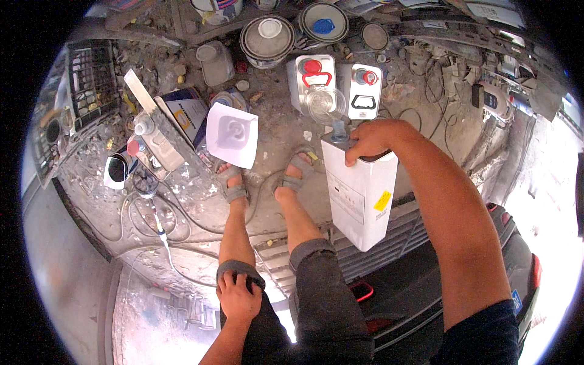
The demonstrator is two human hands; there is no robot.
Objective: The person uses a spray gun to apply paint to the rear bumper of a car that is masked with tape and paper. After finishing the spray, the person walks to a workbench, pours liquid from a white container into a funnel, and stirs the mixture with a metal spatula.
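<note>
My right hand (376, 137) grips the top of a tall white rectangular can (350, 194), with its fingers wrapped around the top. The can is held above the ground and tilted, its translucent spout (339, 130) toward a clear plastic cup (317, 104). Whether liquid is flowing cannot be made out. My left hand (239, 296) holds nothing and lies with its fingers apart on my left knee. Just beyond the cup stand two white cans, one with a red cap and red handle (317, 79), the other with a red cap and black handle (364, 102).
White paper (232, 135) with a grey round mark lies by my left foot. To the left are plastic jugs (159, 146) and a cable (173, 219). Paint buckets (267, 45) line the far side. A black car (420, 286) stands close on the right.
</note>
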